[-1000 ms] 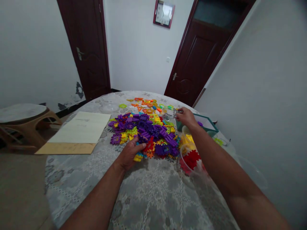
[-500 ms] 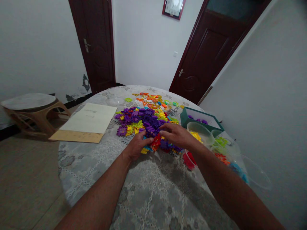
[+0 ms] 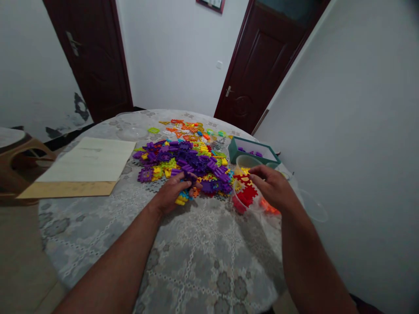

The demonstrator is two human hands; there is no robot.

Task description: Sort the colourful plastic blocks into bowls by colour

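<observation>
My left hand [image 3: 172,194] rests palm-down at the edge of the block pile [image 3: 193,161], fingers closed on a purple block [image 3: 190,176], while my right hand [image 3: 273,188] hovers curled over the tub of red blocks [image 3: 246,197], grip impossible to tell.

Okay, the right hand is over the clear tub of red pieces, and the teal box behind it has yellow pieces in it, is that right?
Not quite. The head view shows that the teal box holds purple pieces, not yellow ones. The rest stands: the right hand is over the clear tub of red pieces, and the box sits behind it.
</observation>
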